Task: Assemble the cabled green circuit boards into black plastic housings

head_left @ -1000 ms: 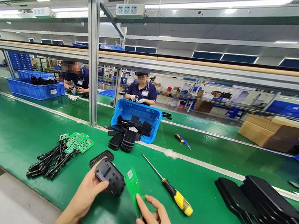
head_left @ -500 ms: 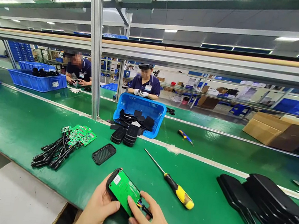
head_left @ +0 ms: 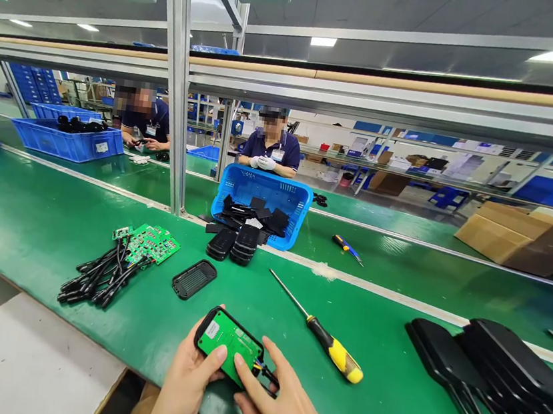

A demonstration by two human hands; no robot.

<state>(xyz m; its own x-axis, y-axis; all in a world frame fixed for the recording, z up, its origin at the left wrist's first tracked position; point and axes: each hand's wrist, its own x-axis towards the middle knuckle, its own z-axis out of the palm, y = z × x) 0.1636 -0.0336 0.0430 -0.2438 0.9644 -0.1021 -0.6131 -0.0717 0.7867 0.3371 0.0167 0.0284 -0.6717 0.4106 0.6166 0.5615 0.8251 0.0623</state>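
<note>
A green circuit board (head_left: 227, 337) lies in a black plastic housing (head_left: 199, 336), tilted, just above the bench's front edge. My left hand (head_left: 187, 377) is closed around the housing's left end, its thumb pressing on the board. At the other end my right hand (head_left: 278, 395) grips the housing, a fingertip on the board's face. Coloured wires and black cable (head_left: 269, 374) leave the board beneath my right fingers; black cable ends show past that hand. Beyond the housing lies a ribbed black cover (head_left: 194, 279). A yellow-and-black screwdriver (head_left: 333, 355) rests to the right.
Several circuit boards with black cables (head_left: 151, 245) lie to the left. A blue basket (head_left: 302, 203) of black parts stands behind two stacks of black cases (head_left: 245, 245). Black cabled units (head_left: 504, 362) lie right. A metal post (head_left: 174, 87) rises behind; two people sit across the bench.
My left thumb has moved from the housing's edge onto the board. The housing sits slightly flatter and more of the black cable ends shows at right. The view has tipped down slightly.
</note>
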